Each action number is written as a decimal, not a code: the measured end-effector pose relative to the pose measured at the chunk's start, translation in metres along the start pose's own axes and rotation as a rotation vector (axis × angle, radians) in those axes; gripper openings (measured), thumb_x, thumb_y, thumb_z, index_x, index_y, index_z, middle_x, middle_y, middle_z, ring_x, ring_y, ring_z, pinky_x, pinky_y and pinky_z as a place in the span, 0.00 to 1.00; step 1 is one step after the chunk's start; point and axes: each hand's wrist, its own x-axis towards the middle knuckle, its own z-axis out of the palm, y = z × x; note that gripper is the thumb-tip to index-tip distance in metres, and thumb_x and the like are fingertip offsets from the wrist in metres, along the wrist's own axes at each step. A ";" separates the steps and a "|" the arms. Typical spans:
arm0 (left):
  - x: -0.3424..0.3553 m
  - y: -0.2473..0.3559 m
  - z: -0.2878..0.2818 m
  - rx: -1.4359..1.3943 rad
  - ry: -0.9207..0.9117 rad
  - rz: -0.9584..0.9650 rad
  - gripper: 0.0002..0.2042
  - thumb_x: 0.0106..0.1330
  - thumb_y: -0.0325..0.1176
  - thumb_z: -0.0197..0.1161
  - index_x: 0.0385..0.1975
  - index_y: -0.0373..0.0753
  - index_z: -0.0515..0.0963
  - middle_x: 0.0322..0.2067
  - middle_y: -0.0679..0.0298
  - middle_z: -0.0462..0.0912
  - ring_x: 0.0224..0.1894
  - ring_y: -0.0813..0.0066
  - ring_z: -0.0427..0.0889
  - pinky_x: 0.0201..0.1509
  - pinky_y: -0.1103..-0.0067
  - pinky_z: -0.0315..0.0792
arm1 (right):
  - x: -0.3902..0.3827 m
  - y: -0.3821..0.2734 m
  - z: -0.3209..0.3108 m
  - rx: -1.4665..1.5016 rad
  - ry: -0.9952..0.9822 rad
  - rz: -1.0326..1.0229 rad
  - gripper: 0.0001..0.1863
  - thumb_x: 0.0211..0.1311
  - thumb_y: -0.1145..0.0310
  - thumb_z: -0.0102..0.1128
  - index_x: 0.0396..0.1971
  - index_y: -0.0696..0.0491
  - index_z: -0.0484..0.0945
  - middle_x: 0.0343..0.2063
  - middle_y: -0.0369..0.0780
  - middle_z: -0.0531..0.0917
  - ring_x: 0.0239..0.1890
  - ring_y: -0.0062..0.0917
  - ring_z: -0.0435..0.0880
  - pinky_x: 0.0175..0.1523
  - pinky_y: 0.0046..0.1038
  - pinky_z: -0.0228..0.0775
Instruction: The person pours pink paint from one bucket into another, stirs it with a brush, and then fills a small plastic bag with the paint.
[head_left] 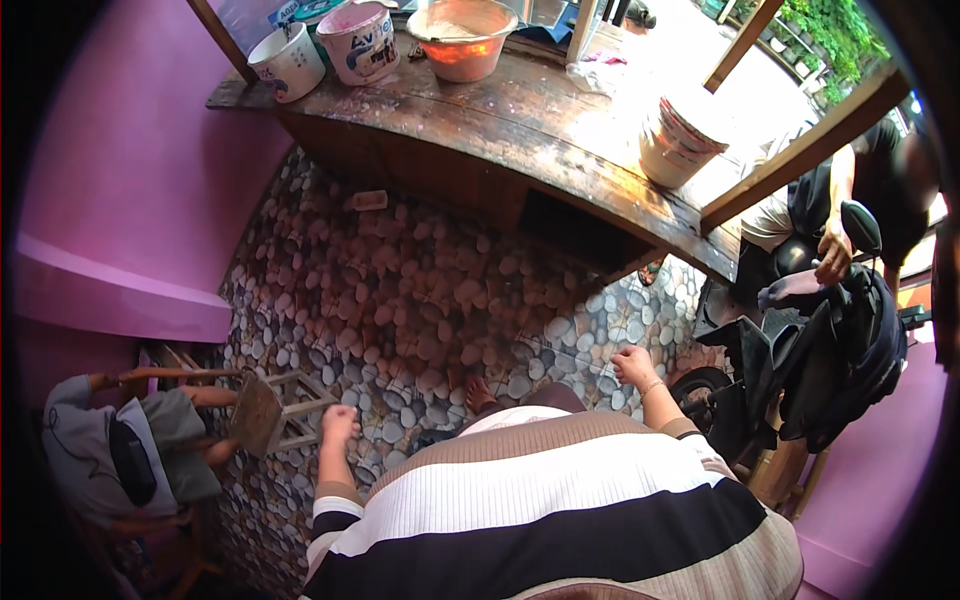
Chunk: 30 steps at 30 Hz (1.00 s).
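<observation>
My left hand [340,425] hangs beside my body with its fingers curled in, and nothing shows in it. The nearest thing to it is a small wooden stool [262,415], which it does not appear to touch. On the other side my right hand [631,367] is held out, loosely closed, with a thin bracelet on the wrist. No object shows in it either. Close by stands a dark motor scooter [770,350]. Both hands are above the pebble-patterned floor [430,290].
Ahead, a wooden counter [440,110] carries a white bucket [287,65], a pink-rimmed bucket [360,45], an orange basin [465,45] and stacked buckets [680,140]. A person [130,450] sits at left; another person's hand [833,250] is by the scooter. A small tray-like item [370,201] lies below the counter.
</observation>
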 end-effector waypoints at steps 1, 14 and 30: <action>0.010 0.017 -0.006 -0.022 0.033 0.045 0.12 0.63 0.34 0.65 0.41 0.34 0.76 0.29 0.61 0.81 0.21 0.75 0.81 0.19 0.79 0.73 | -0.008 -0.033 0.015 -0.036 -0.039 -0.044 0.11 0.56 0.68 0.65 0.33 0.62 0.81 0.20 0.38 0.80 0.19 0.21 0.78 0.23 0.27 0.71; 0.013 0.267 0.096 -0.138 -0.278 0.308 0.16 0.64 0.34 0.66 0.47 0.33 0.75 0.33 0.64 0.82 0.30 0.79 0.82 0.34 0.82 0.76 | 0.001 -0.301 0.031 -0.157 -0.368 -0.277 0.13 0.62 0.65 0.63 0.40 0.60 0.79 0.27 0.35 0.82 0.28 0.17 0.78 0.34 0.22 0.73; 0.140 0.505 -0.005 -0.697 -0.324 0.372 0.13 0.67 0.38 0.64 0.43 0.37 0.75 0.39 0.64 0.79 0.37 0.72 0.81 0.43 0.74 0.79 | 0.035 -0.440 0.106 -0.130 -0.290 -0.347 0.16 0.63 0.67 0.62 0.45 0.62 0.79 0.30 0.37 0.82 0.30 0.19 0.80 0.37 0.22 0.74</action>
